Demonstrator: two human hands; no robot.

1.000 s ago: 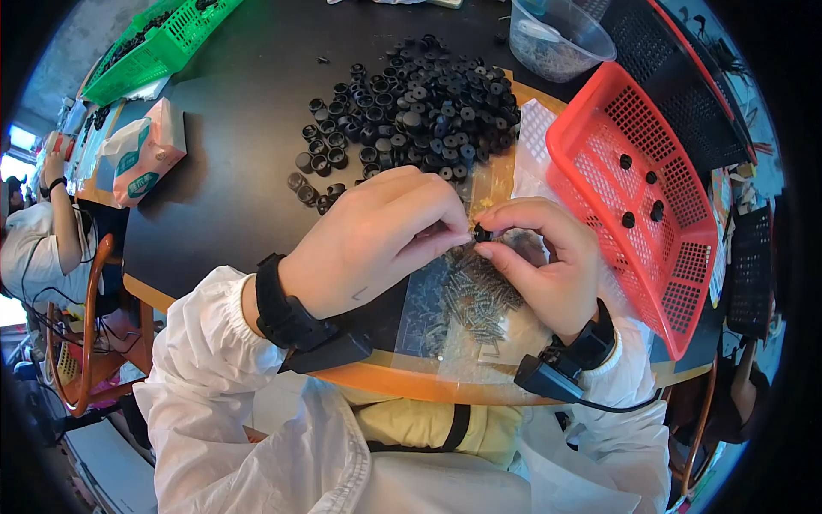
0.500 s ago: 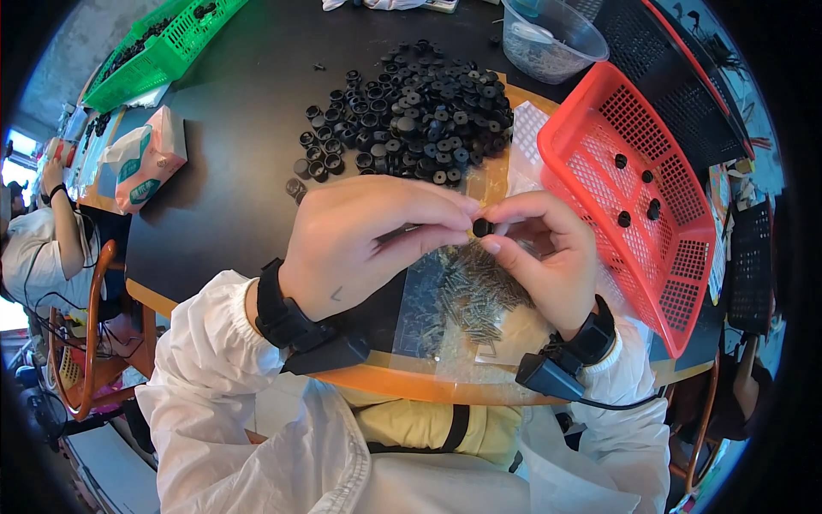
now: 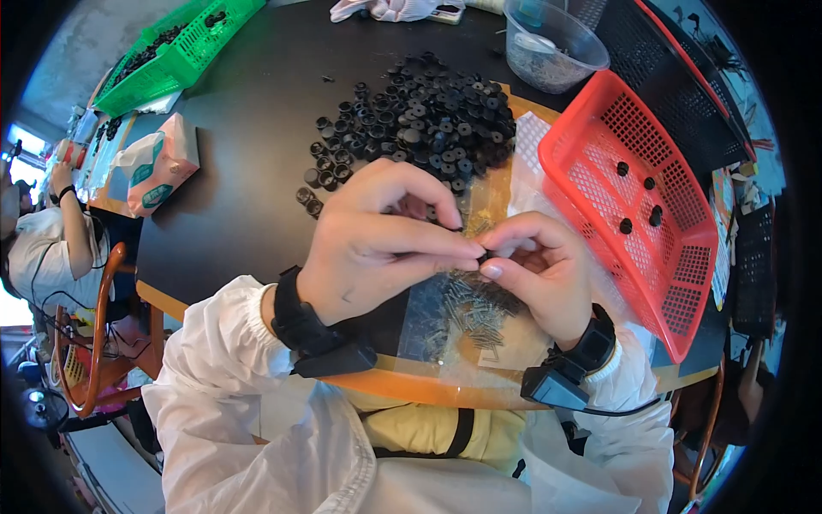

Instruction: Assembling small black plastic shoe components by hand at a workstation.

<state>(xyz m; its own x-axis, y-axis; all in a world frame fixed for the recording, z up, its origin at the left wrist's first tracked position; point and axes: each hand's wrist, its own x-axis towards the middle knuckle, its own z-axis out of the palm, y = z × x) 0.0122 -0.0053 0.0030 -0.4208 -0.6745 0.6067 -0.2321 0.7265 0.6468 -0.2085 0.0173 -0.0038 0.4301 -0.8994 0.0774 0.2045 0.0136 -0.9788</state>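
Note:
My right hand (image 3: 544, 270) pinches a small black round knob (image 3: 485, 256) between thumb and forefinger; the fingers cover most of it. Against the knob from the other side come the closed fingertips of my left hand (image 3: 377, 227), its forefinger bent up above them. Whatever that hand grips is hidden at the fingertips. Just below the knob lie many thin metal screws or pins (image 3: 481, 313) on clear plastic at the table's near edge. Beyond my hands is a large heap of black round caps and knobs (image 3: 432, 120).
To the right, a red plastic basket (image 3: 591, 231) holds several black knobs. Behind it stand black baskets (image 3: 676, 77) and a clear tub (image 3: 556, 51). A tissue pack (image 3: 163, 167) and a green basket (image 3: 184, 64) are at left, where another person (image 3: 56, 240) sits.
My left forefinger has lifted and bent away from the fingertips. My fingers now cover more of the knob. The view has shifted slightly.

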